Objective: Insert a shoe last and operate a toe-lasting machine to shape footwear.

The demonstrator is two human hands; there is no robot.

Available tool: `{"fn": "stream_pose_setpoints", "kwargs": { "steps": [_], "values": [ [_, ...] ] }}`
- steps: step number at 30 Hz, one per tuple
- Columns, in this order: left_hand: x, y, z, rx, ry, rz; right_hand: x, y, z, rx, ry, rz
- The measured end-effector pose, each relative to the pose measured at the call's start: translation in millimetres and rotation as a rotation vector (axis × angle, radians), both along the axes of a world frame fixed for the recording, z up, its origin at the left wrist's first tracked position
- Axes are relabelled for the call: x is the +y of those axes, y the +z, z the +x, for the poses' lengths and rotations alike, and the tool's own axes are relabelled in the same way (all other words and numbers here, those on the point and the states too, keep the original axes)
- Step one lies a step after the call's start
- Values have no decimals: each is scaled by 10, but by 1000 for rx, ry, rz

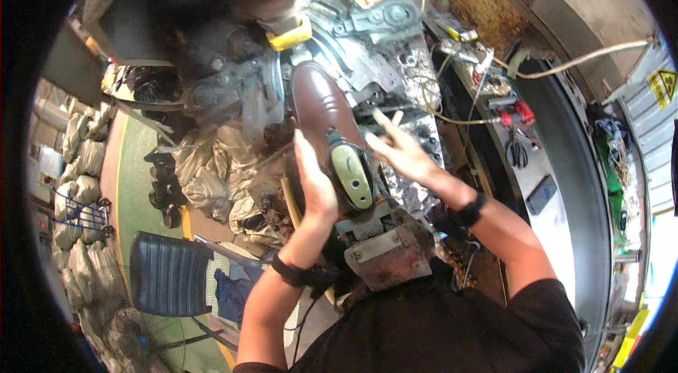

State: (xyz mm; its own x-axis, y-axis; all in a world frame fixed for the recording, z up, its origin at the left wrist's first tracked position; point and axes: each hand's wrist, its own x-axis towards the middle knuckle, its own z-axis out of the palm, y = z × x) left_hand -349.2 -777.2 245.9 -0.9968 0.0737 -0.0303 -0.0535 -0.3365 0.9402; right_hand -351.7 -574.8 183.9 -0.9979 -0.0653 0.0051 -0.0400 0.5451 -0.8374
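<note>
Left hand point(316, 182) against shoe point(316, 94); right point(404, 152) splayed

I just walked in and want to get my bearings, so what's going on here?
A person is working on a brown shoe at a machine, its toe pointing away from them. The left hand lies along the shoe's left side; the right hand is open by its right side, though whether it touches is unclear. A pale green form fills the shoe's opening.
</note>
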Motion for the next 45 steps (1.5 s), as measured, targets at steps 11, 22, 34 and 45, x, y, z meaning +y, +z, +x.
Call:
{"fn": "stream_pose_setpoints", "kwargs": {
  "steps": [11,22,34,45],
  "values": [
    [250,-162,221,423,326,-781,126,127,485,369,41,210],
    [244,-210,242,429,335,-776,180,117,626,544,-13,177],
    [208,-211,216,424,271,-701,200,-16,576,620,-102,56],
    [247,-81,280,413,247,-696,213,-14,587,587,-119,59]
  ]
}}
